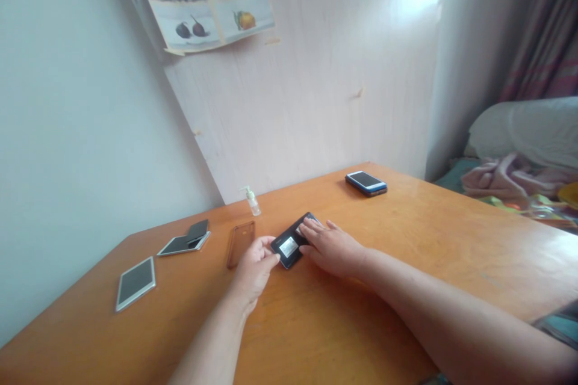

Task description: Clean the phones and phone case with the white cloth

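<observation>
A dark phone (294,250) lies slanted on the table, with a bright, whitish rectangle on its upper face. My left hand (253,266) grips its near left corner between thumb and fingers. Across the far half of the phone rests my right hand (333,248), fingers stretched out flat and thumb apart. A pale patch shows around those fingertips; whether it is a thin wipe or glare I cannot tell. Just left of the phone, partly behind my left hand, lies a clear brownish phone case (241,243). Behind it stands a small clear pump bottle (253,203).
At left on the wooden table (338,325) lie a white-framed tablet or phone (136,283), and a second white-framed device (174,246) with a dark phone (197,231) on it. A white-faced phone (366,180) sits at the far right edge. Fruit pictures (189,12) hang behind.
</observation>
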Demonstrator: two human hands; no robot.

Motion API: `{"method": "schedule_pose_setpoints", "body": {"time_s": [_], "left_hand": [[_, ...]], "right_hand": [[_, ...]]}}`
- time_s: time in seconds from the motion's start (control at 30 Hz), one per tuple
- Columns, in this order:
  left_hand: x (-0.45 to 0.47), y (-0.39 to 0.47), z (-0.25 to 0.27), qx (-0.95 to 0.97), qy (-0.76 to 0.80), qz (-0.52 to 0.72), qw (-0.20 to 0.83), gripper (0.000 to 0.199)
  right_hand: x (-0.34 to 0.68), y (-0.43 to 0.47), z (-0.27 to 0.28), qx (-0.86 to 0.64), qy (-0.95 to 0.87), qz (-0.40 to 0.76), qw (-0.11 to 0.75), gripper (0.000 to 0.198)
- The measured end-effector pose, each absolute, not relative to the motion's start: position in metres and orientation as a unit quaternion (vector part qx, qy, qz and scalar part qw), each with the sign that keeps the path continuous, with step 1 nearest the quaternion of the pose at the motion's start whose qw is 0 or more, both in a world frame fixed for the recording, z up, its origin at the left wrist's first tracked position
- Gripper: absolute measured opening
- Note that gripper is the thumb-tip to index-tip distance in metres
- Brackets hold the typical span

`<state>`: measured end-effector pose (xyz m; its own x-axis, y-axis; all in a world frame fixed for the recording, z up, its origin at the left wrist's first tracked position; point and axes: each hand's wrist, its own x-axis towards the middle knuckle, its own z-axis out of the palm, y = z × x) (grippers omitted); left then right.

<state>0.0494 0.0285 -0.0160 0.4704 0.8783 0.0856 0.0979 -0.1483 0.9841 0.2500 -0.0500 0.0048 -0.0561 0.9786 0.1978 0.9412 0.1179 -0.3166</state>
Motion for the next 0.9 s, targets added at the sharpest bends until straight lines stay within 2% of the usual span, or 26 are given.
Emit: {"method": "schedule_pose_setpoints", "body": {"time_s": [0.13,0.33,0.57,0.77,0.9], "left_hand": [[0.049,0.029,-0.017,0.673,0.378,0.36,0.523,0.033],[0.049,0.029,-0.017,0.669,0.365,0.362,0.536,0.034],[0.05,0.029,-0.018,0.67,0.368,0.363,0.532,0.033],[0.05,0.029,-0.018,0.67,0.364,0.365,0.535,0.033],[0.05,0.03,-0.016,0.664,0.369,0.366,0.538,0.035]], "right_hand": [[0.252,-0.05,0.005,-0.719,-0.671,0.053,0.174,0.059],[0.24,-0.051,0.002,-0.65,-0.737,0.037,0.183,0.055],[0.245,-0.048,0.003,-0.708,-0.683,0.046,0.174,0.058],[0.233,-0.049,-0.002,-0.632,-0.748,0.04,0.201,0.061],[0.24,-0.039,0.0,-0.692,-0.691,0.046,0.204,0.064]]}}
